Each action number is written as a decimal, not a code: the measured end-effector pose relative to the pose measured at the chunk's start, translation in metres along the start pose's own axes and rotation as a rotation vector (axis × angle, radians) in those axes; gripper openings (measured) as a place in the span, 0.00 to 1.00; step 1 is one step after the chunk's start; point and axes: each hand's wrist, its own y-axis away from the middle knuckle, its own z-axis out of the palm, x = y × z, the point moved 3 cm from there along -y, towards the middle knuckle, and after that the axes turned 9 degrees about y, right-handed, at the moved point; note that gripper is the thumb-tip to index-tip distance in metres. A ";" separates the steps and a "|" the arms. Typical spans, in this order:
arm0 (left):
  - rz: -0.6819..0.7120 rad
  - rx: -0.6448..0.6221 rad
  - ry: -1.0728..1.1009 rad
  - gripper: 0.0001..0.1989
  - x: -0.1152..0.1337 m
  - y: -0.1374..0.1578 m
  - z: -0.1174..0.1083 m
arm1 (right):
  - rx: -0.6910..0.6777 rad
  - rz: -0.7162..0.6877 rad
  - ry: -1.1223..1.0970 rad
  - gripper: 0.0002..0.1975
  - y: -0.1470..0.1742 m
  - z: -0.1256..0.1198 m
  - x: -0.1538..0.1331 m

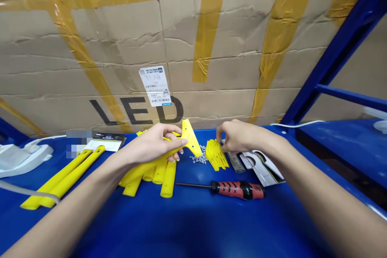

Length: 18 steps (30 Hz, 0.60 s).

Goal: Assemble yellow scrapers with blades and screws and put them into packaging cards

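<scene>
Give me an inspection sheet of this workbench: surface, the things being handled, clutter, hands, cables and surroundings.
Surface: glossy blue metal bench top, with parts laid on it.
Things in hand: yellow plastic scraper with a flat triangular head; stack of yellow plastic scraper heads.
Clutter: loose yellow plastic handles, two more handles at left, small pile of silver screws, red-and-black screwdriver, printed cardboard packaging, white plastic device.
Hands: left hand grips the scraper; right hand rests its fingers on the stack of heads.
Cables: white cable along the back edge; grey cable at left.
Surroundings: taped cardboard box printed LED; blue metal rack frame.
</scene>
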 end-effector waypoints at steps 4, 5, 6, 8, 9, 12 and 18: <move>-0.048 -0.011 -0.054 0.13 -0.011 -0.005 0.000 | -0.099 0.054 -0.010 0.17 -0.007 0.010 -0.003; -0.050 -0.020 -0.051 0.14 -0.013 -0.007 -0.001 | -0.104 0.056 -0.009 0.17 -0.007 0.009 -0.004; -0.047 -0.035 -0.051 0.15 -0.015 -0.008 -0.001 | -0.099 0.056 -0.003 0.17 -0.006 0.007 -0.004; -0.032 -0.059 -0.064 0.16 -0.018 -0.009 0.000 | -0.065 0.069 0.034 0.17 -0.003 0.003 -0.004; -0.027 -0.065 -0.071 0.16 -0.020 -0.010 0.000 | -0.045 0.085 0.066 0.18 -0.001 0.000 -0.004; -0.028 -0.065 -0.085 0.22 -0.023 -0.012 0.002 | -0.033 0.134 0.162 0.20 0.003 -0.002 -0.005; 0.001 -0.109 -0.120 0.18 -0.020 -0.012 0.009 | -0.078 0.155 0.236 0.22 -0.002 0.007 -0.011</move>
